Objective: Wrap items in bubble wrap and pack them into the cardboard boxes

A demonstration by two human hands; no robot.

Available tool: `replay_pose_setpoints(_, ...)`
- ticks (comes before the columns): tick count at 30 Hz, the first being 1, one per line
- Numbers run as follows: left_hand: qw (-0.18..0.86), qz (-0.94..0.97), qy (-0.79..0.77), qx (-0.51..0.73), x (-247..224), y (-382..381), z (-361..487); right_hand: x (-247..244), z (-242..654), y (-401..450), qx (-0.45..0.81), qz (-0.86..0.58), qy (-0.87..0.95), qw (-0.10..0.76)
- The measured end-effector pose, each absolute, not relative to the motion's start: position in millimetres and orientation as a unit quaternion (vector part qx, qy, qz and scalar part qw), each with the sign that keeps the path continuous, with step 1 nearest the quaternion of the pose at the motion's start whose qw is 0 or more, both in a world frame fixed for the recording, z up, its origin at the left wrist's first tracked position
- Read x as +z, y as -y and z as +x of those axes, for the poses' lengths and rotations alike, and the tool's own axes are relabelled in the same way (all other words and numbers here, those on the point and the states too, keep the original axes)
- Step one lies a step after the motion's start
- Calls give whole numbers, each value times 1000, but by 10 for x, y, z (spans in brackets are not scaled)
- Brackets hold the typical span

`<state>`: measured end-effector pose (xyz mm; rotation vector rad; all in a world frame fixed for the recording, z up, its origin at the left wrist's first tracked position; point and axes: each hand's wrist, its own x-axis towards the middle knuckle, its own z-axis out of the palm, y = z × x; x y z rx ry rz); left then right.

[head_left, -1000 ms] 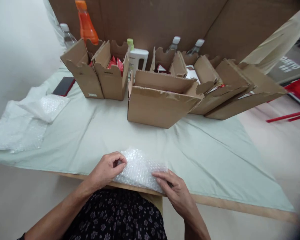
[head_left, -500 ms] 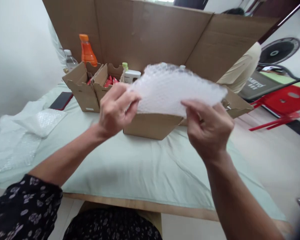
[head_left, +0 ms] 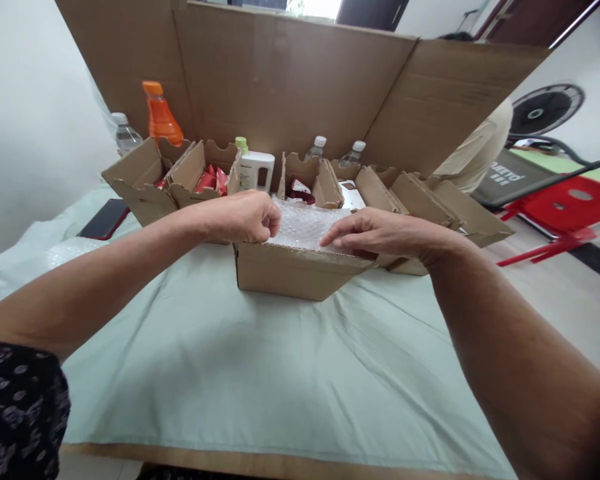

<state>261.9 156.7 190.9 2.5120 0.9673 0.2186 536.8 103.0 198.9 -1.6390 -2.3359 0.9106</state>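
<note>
A sheet of bubble wrap [head_left: 305,223] lies in the opening of the front cardboard box [head_left: 290,270], which stands on the pale green cloth. My left hand [head_left: 250,215] is at the box's left side, its fingers curled closed on the wrap's left edge. Over the right part of the wrap, my right hand [head_left: 375,232] is palm down with its fingers extended, the fingertips touching the sheet. What lies under the wrap is hidden.
Behind stand several open cardboard boxes [head_left: 150,200], some with red packets, a white bottle [head_left: 256,170], an orange bottle [head_left: 163,120] and clear bottles. A tall cardboard panel [head_left: 290,80] rises behind them. A dark phone [head_left: 105,219] and more bubble wrap [head_left: 65,250] lie left.
Both hands have lowered the bubble wrap from above the front box into its opening. My right hand has loosened from its pinch and spread its fingers. The view has shifted, showing more boxes.
</note>
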Motion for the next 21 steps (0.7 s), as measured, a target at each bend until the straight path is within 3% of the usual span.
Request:
replay_pose_setpoints(5,198,914,-329,128,1990,-1483,2599,2000,5459,-960,284,-545,784,90)
replay_pose_setpoints(14,367,859,-351,-71,1787,-1960,2734,1869,5300,-1200,360,-573,736,-15)
replay_pose_setpoints(21,333,878,-333,-91,1742,-2097,2860,1949,5257,-1259,332,-612,715,-63)
